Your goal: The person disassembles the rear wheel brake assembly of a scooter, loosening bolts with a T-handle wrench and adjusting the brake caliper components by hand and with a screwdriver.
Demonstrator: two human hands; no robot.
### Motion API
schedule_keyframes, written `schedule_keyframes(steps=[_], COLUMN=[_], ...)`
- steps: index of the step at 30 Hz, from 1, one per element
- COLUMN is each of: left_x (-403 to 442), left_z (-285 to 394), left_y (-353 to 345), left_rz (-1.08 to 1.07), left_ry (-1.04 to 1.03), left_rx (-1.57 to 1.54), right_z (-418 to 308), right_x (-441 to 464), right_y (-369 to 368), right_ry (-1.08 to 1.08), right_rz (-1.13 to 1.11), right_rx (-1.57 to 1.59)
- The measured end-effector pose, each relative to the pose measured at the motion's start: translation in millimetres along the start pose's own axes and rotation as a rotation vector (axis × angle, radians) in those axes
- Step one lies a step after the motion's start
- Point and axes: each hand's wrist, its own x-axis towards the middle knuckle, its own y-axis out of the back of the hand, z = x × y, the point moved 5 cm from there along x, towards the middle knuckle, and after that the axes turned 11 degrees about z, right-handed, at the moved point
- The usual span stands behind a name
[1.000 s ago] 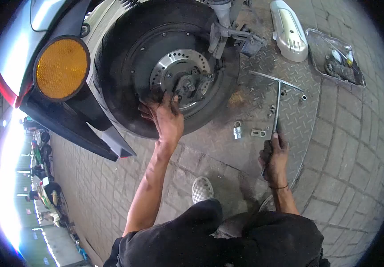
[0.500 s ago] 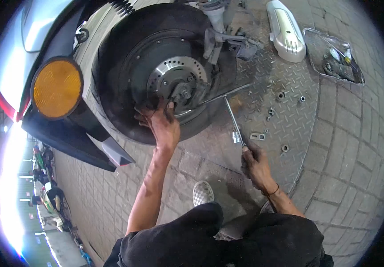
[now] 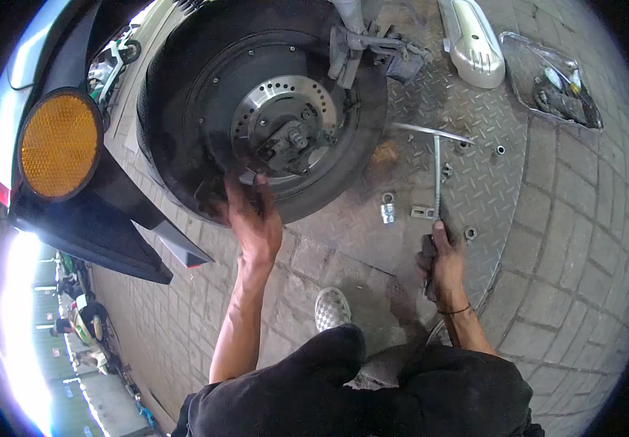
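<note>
My right hand (image 3: 445, 266) is wrapped round the shaft of a metal T-handle wrench (image 3: 437, 171), whose crossbar points away over the metal plate. My left hand (image 3: 251, 226) is at the near edge of the black wheel (image 3: 183, 131), fingers apart, with nothing visible in it. Just beyond those fingers is the drilled brake disc (image 3: 256, 102), with a dark axle part (image 3: 296, 138) at its centre. A shiny socket (image 3: 388, 211) and a small slotted metal block (image 3: 422, 212) lie on the plate left of the wrench shaft.
Nuts (image 3: 471, 233) and small parts are scattered on the diamond-patterned plate (image 3: 493, 197). A silver cover (image 3: 475, 47) and a tray of parts (image 3: 522, 91) lie at the upper right. An orange reflector (image 3: 60, 144) and bodywork are on the left. Parked motorcycles (image 3: 85, 320) stand farther off.
My right hand swung the wrench left to the wheel, then back right over the plate. My left hand has come away from the hub towards me, its fingers spreading.
</note>
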Motion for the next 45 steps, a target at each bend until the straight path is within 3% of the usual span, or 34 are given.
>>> schedule_keyframes(steps=[1, 3, 4, 7, 10, 11, 13, 14, 17, 19, 20, 21, 23, 24, 26, 29, 32, 33, 35, 37, 38, 40, 43, 45], left_x=[-4, -8, -8, -3, -1, -3, -8, -11, -12, -11, -12, -11, -12, -16, -18, -11, -11, -11, -12, -17, -20, -27, -21, -18], left_z=[-10, -21, -23, -27, -15, -18, -21, -24, -25, -26, -26, -26, -27, -31, -29, -24, -28, -30, -31, -26, -27, -33, -37, -42], left_y=[1, 5, 7, 13, 32, 34, 37, 37, 27, 25, 26, 30, 32, 33, 33, 28, 46, 49, 52, 51, 49, 42, 38, 44], left_rz=[0.007, 0.023, 0.022, -0.020, 0.006, 0.008, 0.024, 0.029, -0.014, -0.020, -0.027, -0.013, 0.009, 0.012, 0.018, 0.008, 0.092, 0.092, 0.098, 0.078, 0.081, 0.076, 0.060, 0.055], left_ry=[0.035, 0.057, 0.067, 0.132, -0.027, -0.019, -0.063, -0.060, -0.030, 0.030, 0.031, 0.017, 0.008, -0.002, -0.014, -0.069, -0.077, -0.068, -0.052, -0.122, -0.115, -0.109, -0.045, -0.078], left_rx=[-0.042, -0.045, -0.044, -0.261, 0.011, 0.015, 0.066, 0.064, 0.016, -0.071, -0.065, -0.040, -0.023, 0.019, 0.054, 0.131, 0.072, 0.072, 0.069, 0.095, 0.091, 0.137, -0.010, 0.019], right_z=[10, 28, 36, 54, -5, -16, -45, -37, -12, -5, -19, -31, -56, -48, 3, 23, 36, 26, 1, 13, 38, 52, 45, 25], right_x=[0, -10, -27, -27, -14, -1, 15, 17, 18, 17, 13, 13, 20, 20, 27, -20, 1, 7, 11, 3, 5, -10, -33, -15], right_y=[1, -15, -25, -18, -3, -1, 7, 7, -1, 6, 8, 4, 7, 4, 3, -26, -2, -4, 4, -1, -5, -18, -32, -9], right_ry=[0.001, 0.289, 0.240, 0.307, 0.054, 0.053, 0.285, 0.289, 0.464, 0.220, 0.146, 0.136, 0.155, 0.214, 0.444, 0.186, 0.113, 0.111, -0.023, 0.025, 0.290, 0.553, 0.254, -0.030], right_rz=[0.001, -0.110, -0.238, -0.233, 0.000, -0.003, 0.099, 0.097, -0.085, -0.181, -0.068, -0.070, 0.152, 0.130, -0.105, -0.397, -0.052, -0.061, 0.081, 0.167, -0.018, -0.202, -0.403, -0.028], right_rx=[-0.003, -0.429, -0.511, -0.640, -0.246, -0.255, -0.110, -0.112, -0.627, -0.512, -0.316, -0.318, -0.167, -0.133, -0.651, -0.711, -0.439, -0.441, -0.006, -0.043, -0.290, -0.533, -0.378, -0.164])
